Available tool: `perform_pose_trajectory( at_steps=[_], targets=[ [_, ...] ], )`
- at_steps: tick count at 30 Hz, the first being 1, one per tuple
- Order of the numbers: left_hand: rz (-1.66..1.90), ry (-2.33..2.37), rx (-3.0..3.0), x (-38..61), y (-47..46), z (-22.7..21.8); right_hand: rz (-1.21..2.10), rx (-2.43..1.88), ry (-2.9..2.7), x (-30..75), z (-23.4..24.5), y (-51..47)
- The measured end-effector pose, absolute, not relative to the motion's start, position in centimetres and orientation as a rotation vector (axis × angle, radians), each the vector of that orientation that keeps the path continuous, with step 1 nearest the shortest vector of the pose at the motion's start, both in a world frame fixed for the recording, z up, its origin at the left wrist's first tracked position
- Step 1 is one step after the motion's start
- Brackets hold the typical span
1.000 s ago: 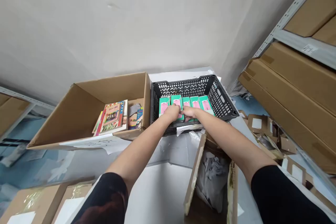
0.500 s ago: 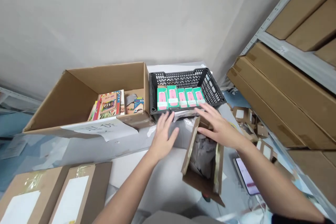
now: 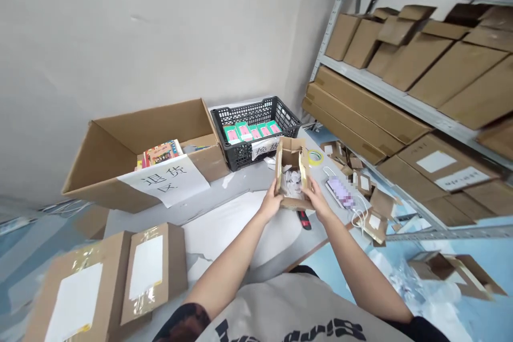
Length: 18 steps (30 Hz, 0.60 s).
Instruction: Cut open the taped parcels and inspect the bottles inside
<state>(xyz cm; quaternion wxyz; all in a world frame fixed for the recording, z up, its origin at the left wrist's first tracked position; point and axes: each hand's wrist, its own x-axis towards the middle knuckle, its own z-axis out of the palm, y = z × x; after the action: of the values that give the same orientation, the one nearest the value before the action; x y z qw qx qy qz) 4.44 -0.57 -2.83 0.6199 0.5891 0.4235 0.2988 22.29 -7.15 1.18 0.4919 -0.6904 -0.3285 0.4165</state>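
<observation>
Cardboard box [image 3: 290, 150] raised between both hands [image 3: 270, 206] [image 3: 318, 199]

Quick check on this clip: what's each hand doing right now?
Left hand: holding an open cardboard box by its side.
Right hand: holding the opposite side of that box.

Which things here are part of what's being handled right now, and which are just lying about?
Being handled:
left hand
right hand
open cardboard box, held between them
crumpled paper inside it

Lying about:
black plastic crate
green-and-pink packs in it
roll of tape
smartphone
utility knife
</observation>
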Motion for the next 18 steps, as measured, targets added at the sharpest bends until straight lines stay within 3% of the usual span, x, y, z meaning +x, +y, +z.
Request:
perform_pose_trajectory(
  at_steps=[6,11,18],
  targets=[
    [0.629,0.852,1.264,3.5,-5.0,-2.3,1.026,-1.580,-0.674,21.3,-0.6,-11.2],
    [0.764,0.856,1.527,4.4,-8.0,-0.6,0.997,-1.535,-0.708,21.5,-1.2,-14.8],
    [0.913,0.676,1.798,15.9,-1.5,7.3,0.700,-1.407,-0.770,32.6,6.9,-9.6]
  ],
)
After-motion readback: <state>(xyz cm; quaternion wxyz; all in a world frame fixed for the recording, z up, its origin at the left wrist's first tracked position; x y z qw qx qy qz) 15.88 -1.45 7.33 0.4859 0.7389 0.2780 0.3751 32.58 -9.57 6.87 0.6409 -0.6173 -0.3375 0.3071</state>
